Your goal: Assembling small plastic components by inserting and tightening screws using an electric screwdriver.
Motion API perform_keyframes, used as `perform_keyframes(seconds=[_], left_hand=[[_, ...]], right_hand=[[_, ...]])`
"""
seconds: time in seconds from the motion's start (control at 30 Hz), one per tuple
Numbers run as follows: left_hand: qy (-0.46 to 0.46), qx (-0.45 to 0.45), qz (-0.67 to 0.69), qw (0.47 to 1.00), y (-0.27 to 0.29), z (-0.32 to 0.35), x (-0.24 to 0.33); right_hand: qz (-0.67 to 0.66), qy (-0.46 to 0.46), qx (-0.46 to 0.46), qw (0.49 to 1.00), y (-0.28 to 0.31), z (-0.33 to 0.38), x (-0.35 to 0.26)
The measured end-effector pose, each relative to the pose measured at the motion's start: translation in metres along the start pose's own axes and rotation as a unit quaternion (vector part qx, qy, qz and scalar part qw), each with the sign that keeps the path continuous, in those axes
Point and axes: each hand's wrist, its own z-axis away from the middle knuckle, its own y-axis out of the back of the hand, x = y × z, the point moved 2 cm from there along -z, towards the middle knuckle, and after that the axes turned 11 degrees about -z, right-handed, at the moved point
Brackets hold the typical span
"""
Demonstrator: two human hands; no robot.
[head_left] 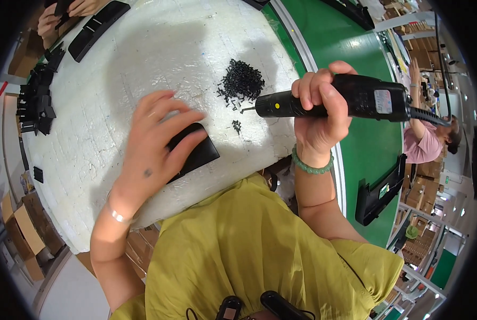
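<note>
My right hand (323,106) is wrapped around a black corded electric screwdriver (369,98), held level with its bit pointing left. The bit's tip is beside a heap of small black screws (242,80), and a few loose screws (236,126) lie just nearer to me. My left hand (155,141) is over a flat black plastic part (202,154), fingers and thumb apart. The hand covers much of the part, and whether the fingers touch it is unclear. The part lies on the white-covered table (142,69) near its front edge.
Black plastic parts (38,101) are stacked along the table's left edge, with a long black piece (97,29) farther back. Another person's hands (62,16) work at the far left. To the right runs a green conveyor (363,160) carrying a black housing (382,189).
</note>
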Motion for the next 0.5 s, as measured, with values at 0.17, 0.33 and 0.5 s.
perform_keyframes(seconds=[0.17,0.33,0.5], left_hand=[[-0.11,0.025,0.039,0.993,-0.06,-0.056,0.004],[-0.145,0.012,0.059,0.988,-0.066,-0.064,0.008],[-0.14,0.067,0.067,0.986,-0.06,-0.061,0.01]], right_hand=[[0.003,0.026,-0.05,0.998,-0.007,-0.003,-0.013],[0.011,0.04,-0.037,0.998,-0.01,-0.004,-0.023],[-0.027,0.045,-0.071,0.996,-0.015,-0.006,-0.03]])
